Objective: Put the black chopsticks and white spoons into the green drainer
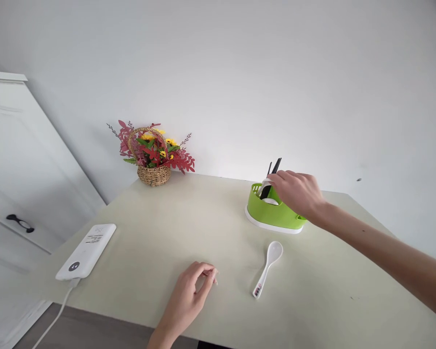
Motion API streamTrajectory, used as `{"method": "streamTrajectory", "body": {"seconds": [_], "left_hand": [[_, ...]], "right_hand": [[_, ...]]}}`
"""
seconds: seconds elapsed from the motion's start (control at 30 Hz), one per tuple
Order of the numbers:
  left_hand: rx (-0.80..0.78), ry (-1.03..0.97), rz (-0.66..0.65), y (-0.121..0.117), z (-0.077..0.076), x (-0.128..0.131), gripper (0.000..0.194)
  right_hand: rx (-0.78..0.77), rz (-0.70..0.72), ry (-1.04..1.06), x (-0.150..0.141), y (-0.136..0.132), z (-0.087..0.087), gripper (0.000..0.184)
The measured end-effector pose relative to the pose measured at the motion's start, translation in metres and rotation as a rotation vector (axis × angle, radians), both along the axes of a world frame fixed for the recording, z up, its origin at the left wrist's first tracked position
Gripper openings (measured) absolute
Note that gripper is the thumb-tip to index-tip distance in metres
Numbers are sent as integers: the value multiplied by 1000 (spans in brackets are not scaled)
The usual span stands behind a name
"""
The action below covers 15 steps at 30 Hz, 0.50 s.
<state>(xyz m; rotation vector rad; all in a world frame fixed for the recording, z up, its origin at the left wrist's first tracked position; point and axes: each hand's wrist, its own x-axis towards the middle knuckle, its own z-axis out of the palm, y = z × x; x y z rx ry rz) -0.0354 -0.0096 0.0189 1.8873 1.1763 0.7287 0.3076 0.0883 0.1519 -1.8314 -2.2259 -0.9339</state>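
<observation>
My right hand (296, 191) reaches over a green cutlery holder (272, 214) with a white base. Its fingers are closed on a white spoon (272, 201), whose oval bowl shows at the holder's opening; part of it is hidden by the hand. Black-handled utensils (275, 167) stand upright in the holder beside my fingertips. My left hand (187, 293) rests low over the table's front, thumb and fingertips together, with nothing visible in them. Between the hands and nearer to me, another white spoon (269, 266) lies on the table, its bowl pointing away and a small label on its handle.
A wicker basket (154, 175) of artificial flowers stands at the back left by the wall. On the table's left edge lies a white power bank (87, 252) with a cable (60, 310) hanging off. A white cabinet (29, 174) stands left of the pale table (189, 228).
</observation>
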Motion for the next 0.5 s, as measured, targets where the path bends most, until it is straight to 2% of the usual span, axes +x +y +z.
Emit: {"method": "streamTrajectory", "body": {"seconds": [0.13,0.5], "left_hand": [[-6,-1,-11,1,-2,0,31],[-22,1,-11,0,1,-1,31]], "right_hand": [[-75,-7,-84,-9,7,-10,27],[-96,69,-104,-22,11,-35,29]]}}
